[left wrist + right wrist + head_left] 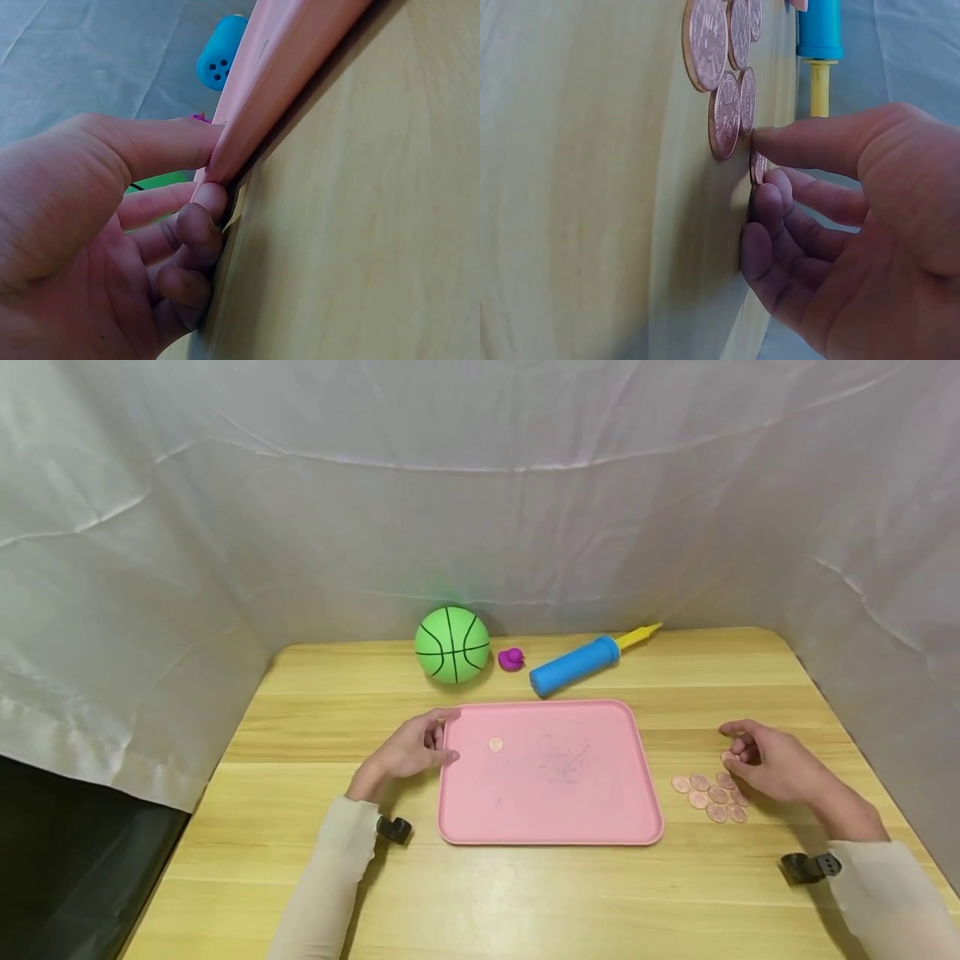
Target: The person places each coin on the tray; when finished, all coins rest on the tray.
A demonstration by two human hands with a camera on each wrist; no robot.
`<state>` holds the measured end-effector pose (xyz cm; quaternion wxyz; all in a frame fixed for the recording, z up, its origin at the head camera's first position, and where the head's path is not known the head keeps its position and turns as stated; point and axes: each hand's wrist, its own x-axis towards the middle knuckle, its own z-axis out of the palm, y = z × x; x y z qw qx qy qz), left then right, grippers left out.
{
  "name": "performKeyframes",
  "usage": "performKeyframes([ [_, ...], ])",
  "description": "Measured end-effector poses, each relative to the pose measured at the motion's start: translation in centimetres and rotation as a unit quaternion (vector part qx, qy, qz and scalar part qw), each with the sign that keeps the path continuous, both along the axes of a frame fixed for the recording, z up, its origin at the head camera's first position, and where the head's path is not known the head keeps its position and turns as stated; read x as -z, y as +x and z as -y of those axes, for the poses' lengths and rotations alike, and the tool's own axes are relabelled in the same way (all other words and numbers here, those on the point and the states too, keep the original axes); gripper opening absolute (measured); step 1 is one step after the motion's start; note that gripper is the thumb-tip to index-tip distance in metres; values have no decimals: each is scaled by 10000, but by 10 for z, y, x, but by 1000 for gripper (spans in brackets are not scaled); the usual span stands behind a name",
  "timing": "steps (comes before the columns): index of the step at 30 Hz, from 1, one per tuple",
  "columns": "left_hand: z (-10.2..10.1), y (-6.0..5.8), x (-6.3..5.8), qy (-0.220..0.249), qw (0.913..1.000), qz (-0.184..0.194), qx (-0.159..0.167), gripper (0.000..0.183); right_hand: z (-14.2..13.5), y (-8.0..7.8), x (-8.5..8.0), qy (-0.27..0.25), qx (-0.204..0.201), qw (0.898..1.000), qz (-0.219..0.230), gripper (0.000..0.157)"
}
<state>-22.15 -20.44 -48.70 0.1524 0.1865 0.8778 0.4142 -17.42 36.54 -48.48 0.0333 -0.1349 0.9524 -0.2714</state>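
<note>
My left hand (411, 747) grips the left rim of a pink tray (551, 810), thumb over the edge and curled fingertips against its outer side, as the left wrist view shows. One copper-coloured coin (496, 744) lies in the tray near its upper left. To the right of the tray, my right hand (780, 764) pinches another coin (758, 163) between thumb and fingers, low over the table. Several more coins (698, 799) lie flat in a loose group beside and below that hand; a few are partly hidden by it or by one another.
Behind the tray, a green ball (452, 645) with black lines, a small purple rubber duck (512, 660) and a blue hand pump (574, 667) with a yellow nozzle stand along the back of the wooden table (525, 902). Grey-white cloth (525, 527) hangs around the back and sides.
</note>
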Motion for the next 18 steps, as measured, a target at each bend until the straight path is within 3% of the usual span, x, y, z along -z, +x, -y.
performKeyframes([
  [13,0,0,2,16,10000,3,4,75,-2,0,8,-163,-83,9974,-691,54],
  [18,1,-1,2,12,10000,-14,24,75,-5,0,8,-134,37,9974,-704,56],
])
